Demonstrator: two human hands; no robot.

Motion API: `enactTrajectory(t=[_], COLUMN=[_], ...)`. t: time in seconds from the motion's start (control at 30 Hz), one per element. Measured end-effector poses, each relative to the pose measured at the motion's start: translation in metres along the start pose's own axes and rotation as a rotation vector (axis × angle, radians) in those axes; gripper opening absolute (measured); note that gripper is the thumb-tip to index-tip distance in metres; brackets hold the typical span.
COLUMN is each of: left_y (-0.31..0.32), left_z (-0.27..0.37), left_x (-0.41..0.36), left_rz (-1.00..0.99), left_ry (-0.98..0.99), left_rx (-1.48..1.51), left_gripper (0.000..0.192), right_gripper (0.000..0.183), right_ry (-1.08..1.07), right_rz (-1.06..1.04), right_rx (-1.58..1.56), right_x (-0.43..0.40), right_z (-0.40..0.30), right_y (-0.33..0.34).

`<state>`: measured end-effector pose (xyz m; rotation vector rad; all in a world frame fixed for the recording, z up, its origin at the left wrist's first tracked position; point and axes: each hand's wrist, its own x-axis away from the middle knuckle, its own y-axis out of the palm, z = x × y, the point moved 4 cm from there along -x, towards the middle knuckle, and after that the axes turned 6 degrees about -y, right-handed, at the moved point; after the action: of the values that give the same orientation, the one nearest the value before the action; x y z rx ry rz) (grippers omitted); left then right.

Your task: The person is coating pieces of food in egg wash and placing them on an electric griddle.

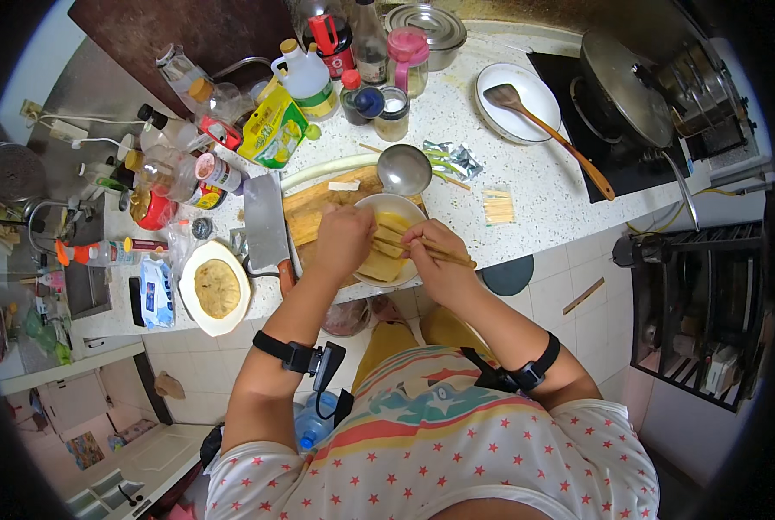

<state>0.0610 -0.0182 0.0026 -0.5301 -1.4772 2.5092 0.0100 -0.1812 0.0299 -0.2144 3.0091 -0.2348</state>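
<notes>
A white bowl (395, 284) stands at the front edge of the cutting board, with yellow liquid and pale yellow flat pieces (380, 263) in it. My right hand (436, 257) grips wooden chopsticks (449, 251), whose tips reach into the bowl. Over the bowl's left rim is my left hand (345, 235), its fingers closed together; whether it holds something is hidden. Behind the bowl a metal ladle (404, 169) rests partly on the wooden cutting board (306, 208). A cleaver (265, 218) lies along the board's left side.
Left of the cleaver, a white plate (240, 260) holds a flatbread (217, 288). Bottles and jars crowd the counter's back left. Toothpicks (499, 207) lie to the right. Farther right, a wooden spatula (556, 134) rests across a white enamel dish (491, 120), beside a lidded pan (628, 88) on the cooktop (628, 169).
</notes>
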Motion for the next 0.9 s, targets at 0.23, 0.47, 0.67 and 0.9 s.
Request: enactTrajectory(t=[0.23,0.47,0.67,0.9], left_y=[0.001,-0.004,-0.005,-0.012], left_z=[0.0,0.0,0.004,0.0], left_x=[0.002,0.008,0.011,0.012], left_rz=[0.031,0.045,0.075,0.115], left_ry=[0.004,0.01,0.006,-0.041], left_rx=[-0.012,0.01,0.016,0.097], left_gripper=[0.012,0.011,0.011,0.01], right_gripper=[0.007,0.007,0.006,0.009], right_ry=[-0.012,-0.01,-0.03,-0.097], right_rz=[0.016,0.024,0.009,-0.053], right_rx=[-0.02,-0.008,-0.002,0.15], right_x=[-0.001,-0.002,-0.003,0.003], right_z=[0.008,0.004,0.002,-0.014], right_y=[0.001,0.004,0.006,0.009])
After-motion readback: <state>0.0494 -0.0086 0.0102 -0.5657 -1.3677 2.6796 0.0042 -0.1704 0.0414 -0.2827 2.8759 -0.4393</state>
